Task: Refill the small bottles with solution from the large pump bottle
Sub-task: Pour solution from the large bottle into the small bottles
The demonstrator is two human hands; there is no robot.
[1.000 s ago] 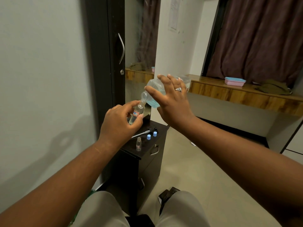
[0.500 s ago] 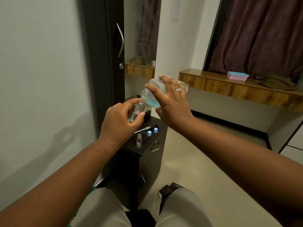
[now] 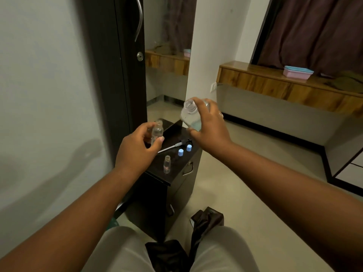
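You see a dim, warm-lit room; soft arm shadows on the left wall (image 3: 39, 114); edges bow from the wide lens; slight softness throughout.

View count: 1, worn on the head.
Facing: looking forward and down past both forearms toward a black cabinet (image 3: 176, 173) by the wall.
Nearness: sitting close, knees showing at the bottom edge.
Shared area: none, single view.

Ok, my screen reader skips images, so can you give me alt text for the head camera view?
A person's left hand holds a small open bottle upright while the right hand holds the large bottle, uncapped, apart from it. Below, a dark cabinet carries another small bottle, two blue caps and the pump.
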